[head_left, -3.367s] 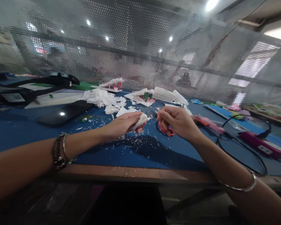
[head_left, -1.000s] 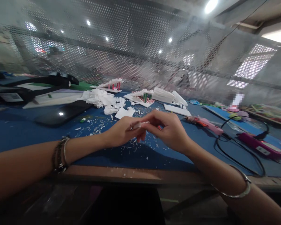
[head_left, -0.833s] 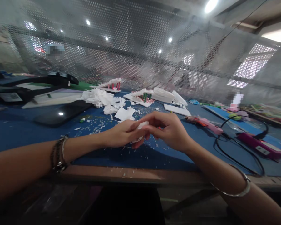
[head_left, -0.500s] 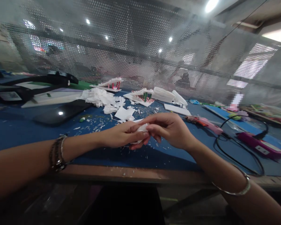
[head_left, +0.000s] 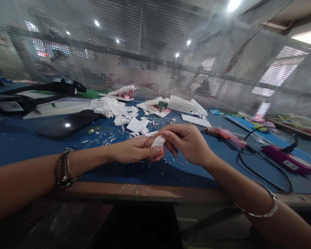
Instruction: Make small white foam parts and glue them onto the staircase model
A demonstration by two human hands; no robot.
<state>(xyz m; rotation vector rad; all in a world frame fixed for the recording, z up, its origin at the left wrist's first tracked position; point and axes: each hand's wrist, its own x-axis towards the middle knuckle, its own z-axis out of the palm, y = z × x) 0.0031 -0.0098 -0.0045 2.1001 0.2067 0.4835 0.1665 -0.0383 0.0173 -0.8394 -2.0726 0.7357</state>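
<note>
A small white crumpled piece (head_left: 158,141), which looks like paper or tissue, is pinched between my two hands above the blue table. My left hand (head_left: 134,149) grips it from the left, thumb along its lower side. From the right, my right hand (head_left: 190,143) closes thumb and fingers on its upper edge. Part of the piece is hidden by the fingers. Behind my hands lie a flat white square (head_left: 138,125) and a heap of torn white scraps (head_left: 110,107). Small white shreds are scattered below and around them.
Small models with green posts (head_left: 162,106) and red posts (head_left: 129,93) stand at the back. A pink glue gun (head_left: 233,138) lies right, its cable near a purple power strip (head_left: 290,160). A dark phone-like slab (head_left: 69,124) lies left. Perforated metal screen (head_left: 145,52) rises behind.
The white piece has turned between my fingers and more of it shows now. My right thumb and fingers have shifted slightly; both arms stay nearly in place.
</note>
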